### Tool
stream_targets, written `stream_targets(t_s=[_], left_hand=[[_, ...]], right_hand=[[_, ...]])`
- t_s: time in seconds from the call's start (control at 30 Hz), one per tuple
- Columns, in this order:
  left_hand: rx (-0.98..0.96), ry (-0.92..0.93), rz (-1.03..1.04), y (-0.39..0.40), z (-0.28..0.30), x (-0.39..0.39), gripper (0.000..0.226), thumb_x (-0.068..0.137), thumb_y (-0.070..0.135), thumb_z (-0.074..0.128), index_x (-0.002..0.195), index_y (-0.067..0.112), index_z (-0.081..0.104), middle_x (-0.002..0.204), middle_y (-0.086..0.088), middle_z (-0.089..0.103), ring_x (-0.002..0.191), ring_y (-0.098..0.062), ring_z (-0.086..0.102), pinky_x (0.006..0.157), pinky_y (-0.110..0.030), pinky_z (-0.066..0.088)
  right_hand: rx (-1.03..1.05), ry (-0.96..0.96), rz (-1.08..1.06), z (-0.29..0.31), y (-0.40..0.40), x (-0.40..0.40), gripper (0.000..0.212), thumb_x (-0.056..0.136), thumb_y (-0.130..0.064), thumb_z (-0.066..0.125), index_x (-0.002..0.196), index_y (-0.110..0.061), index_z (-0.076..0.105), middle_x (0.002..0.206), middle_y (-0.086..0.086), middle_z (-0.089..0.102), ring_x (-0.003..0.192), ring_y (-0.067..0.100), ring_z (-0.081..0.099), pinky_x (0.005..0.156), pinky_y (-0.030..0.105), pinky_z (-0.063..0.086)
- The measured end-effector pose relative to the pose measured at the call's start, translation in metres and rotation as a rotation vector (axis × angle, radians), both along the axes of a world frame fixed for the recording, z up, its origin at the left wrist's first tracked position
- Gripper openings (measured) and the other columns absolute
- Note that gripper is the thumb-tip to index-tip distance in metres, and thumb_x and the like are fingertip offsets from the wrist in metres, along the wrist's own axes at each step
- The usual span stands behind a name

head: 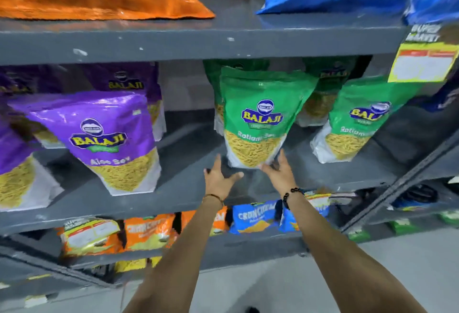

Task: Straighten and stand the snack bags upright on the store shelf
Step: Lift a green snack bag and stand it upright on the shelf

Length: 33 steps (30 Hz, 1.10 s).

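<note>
Green snack bag [260,116] stands upright; left hand [219,178] and right hand [280,172] spread at its base.

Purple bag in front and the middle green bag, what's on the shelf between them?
Nothing: in the head view, bare grey shelf separates the purple bag from the green bag.

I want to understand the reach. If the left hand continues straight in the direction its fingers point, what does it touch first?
Probably the green snack bag: the left hand points up and inward at its lower left corner, just short of it. Depth is unclear.
</note>
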<state>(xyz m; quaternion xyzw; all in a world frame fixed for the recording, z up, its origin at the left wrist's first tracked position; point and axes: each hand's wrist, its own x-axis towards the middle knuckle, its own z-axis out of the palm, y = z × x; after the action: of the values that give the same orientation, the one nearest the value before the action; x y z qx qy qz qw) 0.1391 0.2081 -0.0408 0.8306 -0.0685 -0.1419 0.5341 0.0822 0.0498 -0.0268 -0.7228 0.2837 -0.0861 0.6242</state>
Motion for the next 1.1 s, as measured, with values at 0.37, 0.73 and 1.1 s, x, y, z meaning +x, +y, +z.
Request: stream_targets(t_s=[0.37,0.73,1.1], left_hand=[[-0.140,0.051,0.056,-0.015,0.006,-0.002,0.047,0.085,0.026,0.063,0.129,0.014,0.048,0.133,-0.008,0.057,0.127,-0.026,0.048,0.118,-0.056,0.015],[-0.191,0.021,0.125,0.001,0.010,-0.030,0.055,0.085,0.023,0.065,0.133,0.008,0.042,0.140,-0.013,0.049,0.128,-0.028,0.046,0.105,-0.035,0.038],[-0.211,0.078,0.145,0.002,0.011,-0.032,0.048,0.087,0.012,0.061,0.131,0.010,0.043,0.139,-0.011,0.051,0.128,-0.026,0.047,0.101,-0.030,0.038]], right_hand=[[-0.068,0.001,0.267,0.004,-0.025,0.006,0.073,0.090,-0.040,0.051,0.148,-0.027,0.010,0.146,0.002,0.042,0.128,0.018,0.044,0.105,0.036,0.037],[-0.136,0.001,0.228,-0.003,-0.013,-0.010,0.068,0.085,-0.040,0.058,0.143,-0.018,0.029,0.142,0.006,0.048,0.128,0.021,0.048,0.108,0.048,0.038],[-0.168,-0.064,0.186,-0.006,-0.015,-0.015,0.042,0.082,-0.026,0.066,0.121,-0.019,0.052,0.111,-0.005,0.060,0.104,0.017,0.059,0.095,0.038,0.049]])
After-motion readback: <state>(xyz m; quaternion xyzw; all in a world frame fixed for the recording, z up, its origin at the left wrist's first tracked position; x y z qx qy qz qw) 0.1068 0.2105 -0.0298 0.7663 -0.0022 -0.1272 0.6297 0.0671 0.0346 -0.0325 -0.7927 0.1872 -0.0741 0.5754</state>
